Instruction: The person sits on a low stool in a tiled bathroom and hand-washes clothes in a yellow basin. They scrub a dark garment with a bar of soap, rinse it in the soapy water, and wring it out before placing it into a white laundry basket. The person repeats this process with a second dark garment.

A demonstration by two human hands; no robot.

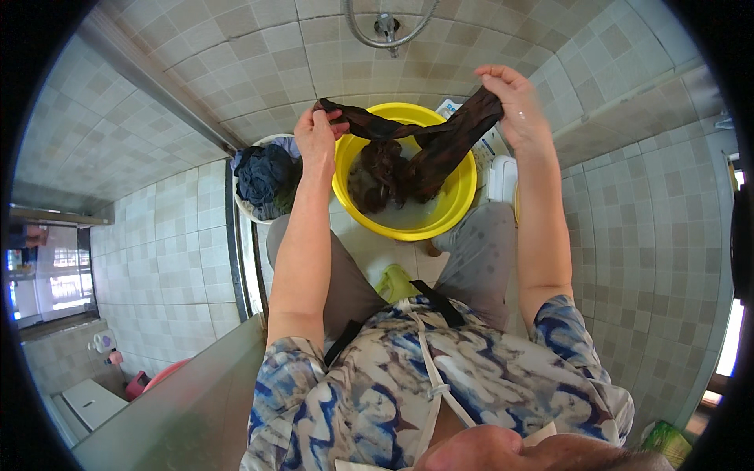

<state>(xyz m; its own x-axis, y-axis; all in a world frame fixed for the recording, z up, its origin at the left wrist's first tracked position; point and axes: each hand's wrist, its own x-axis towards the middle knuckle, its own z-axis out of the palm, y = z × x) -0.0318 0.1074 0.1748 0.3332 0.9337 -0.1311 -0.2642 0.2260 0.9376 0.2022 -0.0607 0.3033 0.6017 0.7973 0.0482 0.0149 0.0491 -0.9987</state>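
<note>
Both my hands hold a wet dark brown garment (465, 126) stretched above a yellow plastic basin (406, 234). My left hand (317, 132) pinches one end at the basin's left rim. Higher up on the right, my right hand (518, 106) grips another part near the wall. The cloth sags between them, and its lower part hangs down into the basin. Cloudy water (403, 218) fills the bottom, with more dark reddish-brown fabric (383, 171) bunched in it. I cannot tell whether that fabric belongs to the same garment.
Left of the basin, a white tub (244, 206) holds dark clothes (265, 176). A white plastic container (502, 179) stands at the right, beside my knee. A metal shower hose (359, 32) hangs from the wall tap (386, 26). The frosted glass panel (194, 382) is behind my left side.
</note>
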